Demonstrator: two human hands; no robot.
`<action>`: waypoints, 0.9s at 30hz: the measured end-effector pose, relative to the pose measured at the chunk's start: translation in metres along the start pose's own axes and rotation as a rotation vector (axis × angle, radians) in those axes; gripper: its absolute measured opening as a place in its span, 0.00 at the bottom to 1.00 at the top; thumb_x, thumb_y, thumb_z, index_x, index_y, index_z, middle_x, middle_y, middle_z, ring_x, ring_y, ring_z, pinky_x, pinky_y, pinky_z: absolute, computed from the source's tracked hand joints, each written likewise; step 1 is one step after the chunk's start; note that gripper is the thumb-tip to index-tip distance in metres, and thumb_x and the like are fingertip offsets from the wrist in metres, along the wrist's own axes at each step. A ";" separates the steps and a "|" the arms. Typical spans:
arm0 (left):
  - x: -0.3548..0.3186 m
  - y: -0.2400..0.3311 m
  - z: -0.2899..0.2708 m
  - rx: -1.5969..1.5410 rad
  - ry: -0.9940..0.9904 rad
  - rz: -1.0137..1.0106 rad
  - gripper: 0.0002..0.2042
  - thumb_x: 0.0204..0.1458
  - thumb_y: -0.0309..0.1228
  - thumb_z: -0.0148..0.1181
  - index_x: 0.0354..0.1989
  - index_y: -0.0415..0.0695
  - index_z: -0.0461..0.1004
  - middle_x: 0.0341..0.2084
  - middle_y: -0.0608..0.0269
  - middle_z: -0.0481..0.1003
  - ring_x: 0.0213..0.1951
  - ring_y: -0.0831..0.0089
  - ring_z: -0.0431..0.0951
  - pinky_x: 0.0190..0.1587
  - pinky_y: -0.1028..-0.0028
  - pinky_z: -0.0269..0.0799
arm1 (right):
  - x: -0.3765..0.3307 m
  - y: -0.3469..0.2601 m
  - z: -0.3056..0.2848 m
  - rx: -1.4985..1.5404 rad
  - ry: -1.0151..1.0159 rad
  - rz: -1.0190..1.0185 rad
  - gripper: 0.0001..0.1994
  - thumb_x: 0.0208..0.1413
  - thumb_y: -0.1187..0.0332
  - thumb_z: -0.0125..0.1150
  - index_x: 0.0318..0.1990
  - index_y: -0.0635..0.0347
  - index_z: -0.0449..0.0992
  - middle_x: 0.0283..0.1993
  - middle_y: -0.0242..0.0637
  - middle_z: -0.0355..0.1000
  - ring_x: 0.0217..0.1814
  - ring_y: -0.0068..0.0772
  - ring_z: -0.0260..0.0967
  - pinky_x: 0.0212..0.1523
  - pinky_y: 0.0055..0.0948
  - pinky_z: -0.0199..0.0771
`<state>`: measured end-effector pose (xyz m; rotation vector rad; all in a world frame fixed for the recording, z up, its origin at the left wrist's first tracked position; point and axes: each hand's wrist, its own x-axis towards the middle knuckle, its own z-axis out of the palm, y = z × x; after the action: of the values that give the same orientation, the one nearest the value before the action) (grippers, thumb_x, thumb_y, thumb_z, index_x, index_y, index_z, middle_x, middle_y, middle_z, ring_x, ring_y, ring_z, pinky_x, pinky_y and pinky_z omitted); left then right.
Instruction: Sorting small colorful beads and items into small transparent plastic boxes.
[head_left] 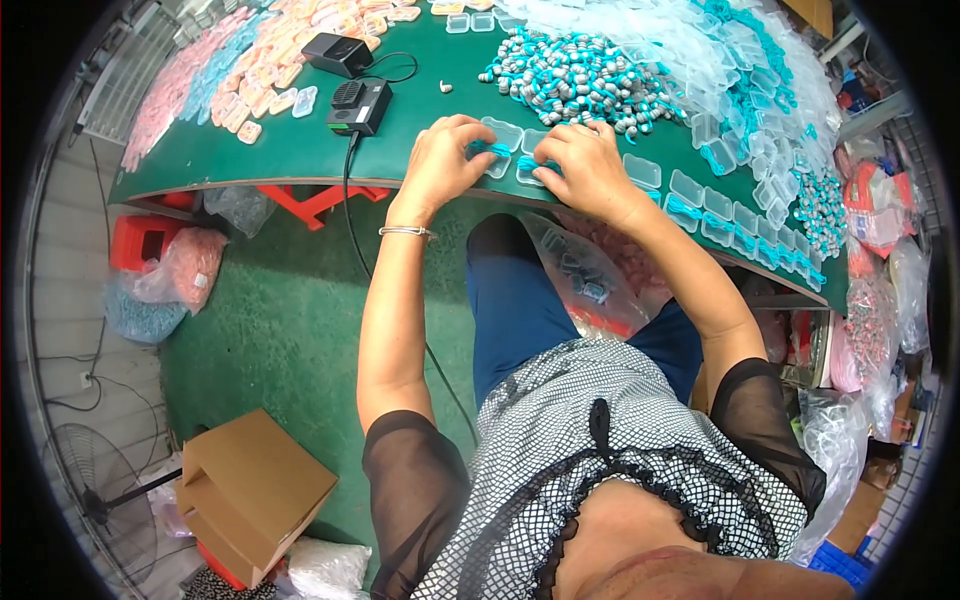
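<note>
My left hand (447,160) is at the front edge of the green table, fingers closed on a teal cord bundle (487,148) over a small clear hinged box (503,135) with its lid open. Beside it, my right hand (588,168) has its fingers bent down on another teal bundle (526,164) at a second open clear box (531,141). Fingers partly cover both boxes. To the right of my right hand, a row of open clear boxes (717,204) follows the table edge, several with teal bundles in them.
Behind my hands lies a heap of teal and grey small pieces (575,80), with a mound of clear boxes (640,25) farther back. Two black devices (358,106) with a hanging cable (352,220) stand left of my hands. Peach-coloured boxes (265,95) cover the far left. A cardboard box (255,490) rests on the floor.
</note>
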<state>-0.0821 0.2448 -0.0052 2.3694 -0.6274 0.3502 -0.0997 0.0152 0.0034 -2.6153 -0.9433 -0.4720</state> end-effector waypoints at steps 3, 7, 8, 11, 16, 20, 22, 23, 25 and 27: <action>0.001 0.005 -0.005 -0.088 -0.039 -0.067 0.11 0.41 0.26 0.67 0.36 0.42 0.79 0.40 0.56 0.78 0.43 0.59 0.77 0.43 0.66 0.73 | 0.001 0.002 -0.001 0.000 -0.028 0.006 0.07 0.48 0.64 0.66 0.34 0.51 0.76 0.36 0.29 0.71 0.45 0.35 0.69 0.54 0.46 0.57; 0.000 0.002 -0.009 -0.128 -0.088 -0.103 0.12 0.41 0.26 0.67 0.37 0.41 0.79 0.39 0.55 0.78 0.40 0.61 0.79 0.41 0.68 0.73 | 0.003 0.002 -0.003 0.008 -0.065 0.016 0.07 0.48 0.65 0.66 0.33 0.52 0.76 0.36 0.30 0.71 0.44 0.36 0.70 0.56 0.49 0.57; 0.000 0.000 -0.009 -0.140 -0.099 -0.107 0.12 0.41 0.26 0.67 0.37 0.41 0.79 0.39 0.55 0.78 0.39 0.61 0.79 0.40 0.69 0.73 | 0.003 0.002 -0.003 0.008 -0.064 0.015 0.07 0.48 0.65 0.66 0.33 0.52 0.76 0.36 0.30 0.71 0.44 0.36 0.70 0.56 0.49 0.57; -0.001 0.004 -0.012 -0.135 -0.116 -0.137 0.14 0.41 0.25 0.67 0.39 0.40 0.79 0.40 0.54 0.78 0.41 0.61 0.78 0.42 0.69 0.73 | 0.005 0.001 -0.003 -0.001 -0.076 0.021 0.06 0.48 0.66 0.66 0.33 0.52 0.76 0.36 0.30 0.71 0.44 0.36 0.71 0.56 0.51 0.58; -0.002 0.012 -0.020 -0.135 -0.173 -0.106 0.18 0.40 0.26 0.68 0.44 0.39 0.77 0.43 0.54 0.76 0.44 0.60 0.77 0.44 0.68 0.72 | 0.003 0.005 -0.003 0.042 -0.054 0.015 0.07 0.47 0.67 0.66 0.33 0.52 0.76 0.36 0.30 0.71 0.44 0.36 0.71 0.55 0.50 0.59; -0.004 0.013 -0.022 -0.153 -0.205 -0.072 0.21 0.40 0.28 0.70 0.45 0.40 0.76 0.45 0.55 0.75 0.45 0.59 0.76 0.45 0.67 0.72 | 0.004 0.006 0.001 0.021 -0.046 0.005 0.07 0.47 0.67 0.67 0.33 0.52 0.76 0.36 0.30 0.71 0.44 0.36 0.71 0.55 0.49 0.59; -0.006 0.010 -0.019 -0.126 -0.188 -0.060 0.21 0.40 0.29 0.71 0.45 0.40 0.76 0.45 0.55 0.75 0.45 0.59 0.76 0.45 0.67 0.72 | 0.005 0.003 0.003 0.015 -0.046 0.005 0.07 0.46 0.67 0.67 0.33 0.51 0.77 0.36 0.30 0.71 0.44 0.36 0.71 0.53 0.48 0.60; -0.008 0.008 -0.018 -0.099 -0.169 -0.050 0.21 0.40 0.29 0.71 0.45 0.40 0.76 0.45 0.56 0.75 0.45 0.59 0.76 0.45 0.68 0.72 | 0.006 0.002 0.002 0.014 -0.042 0.006 0.07 0.46 0.67 0.67 0.33 0.51 0.77 0.36 0.30 0.71 0.44 0.36 0.71 0.53 0.48 0.60; -0.008 0.009 -0.016 -0.097 -0.157 -0.048 0.21 0.40 0.30 0.71 0.45 0.40 0.76 0.45 0.55 0.75 0.46 0.58 0.76 0.46 0.67 0.72 | 0.006 0.002 0.001 0.025 -0.063 0.015 0.07 0.46 0.68 0.67 0.34 0.51 0.77 0.36 0.30 0.71 0.44 0.36 0.71 0.53 0.47 0.60; -0.009 0.010 -0.013 -0.093 -0.145 -0.043 0.20 0.40 0.30 0.71 0.44 0.40 0.76 0.45 0.55 0.75 0.46 0.58 0.76 0.46 0.67 0.73 | 0.005 0.004 0.003 0.036 -0.058 0.008 0.08 0.45 0.68 0.67 0.34 0.51 0.76 0.35 0.31 0.71 0.44 0.37 0.71 0.54 0.50 0.59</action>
<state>-0.0961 0.2501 0.0059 2.3296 -0.6441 0.1280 -0.0924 0.0159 0.0023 -2.6123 -0.9502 -0.3756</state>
